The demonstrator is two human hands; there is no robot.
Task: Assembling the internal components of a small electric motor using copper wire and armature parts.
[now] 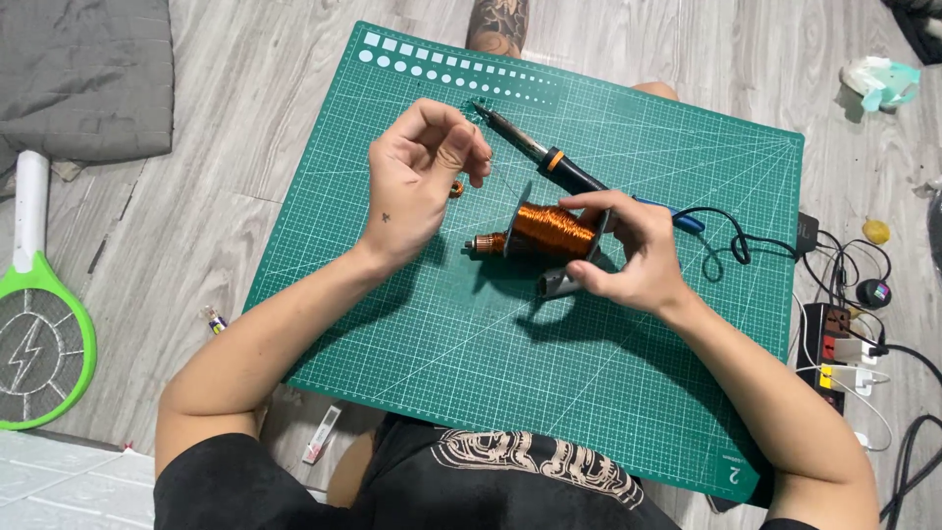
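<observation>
A spool of copper wire (549,229) lies on its side over the green cutting mat (461,344), and my right hand (628,257) grips its right flange. A thin strand runs up from the spool to my left hand (420,175), whose fingertips pinch it. A small copper coil (457,187) sits just under that hand. A black soldering iron (535,152) with an orange collar lies diagonally on the mat behind the spool, its tip close to my left fingers. A grey metal part (557,286) pokes out below my right hand.
A power strip (832,348) with plugs and cables lies at the right of the mat. A green electric swatter (39,334) rests on the floor at left, a grey cloth (83,74) beyond it. A crumpled mask (880,81) lies far right. A small tube (321,435) lies near my knee.
</observation>
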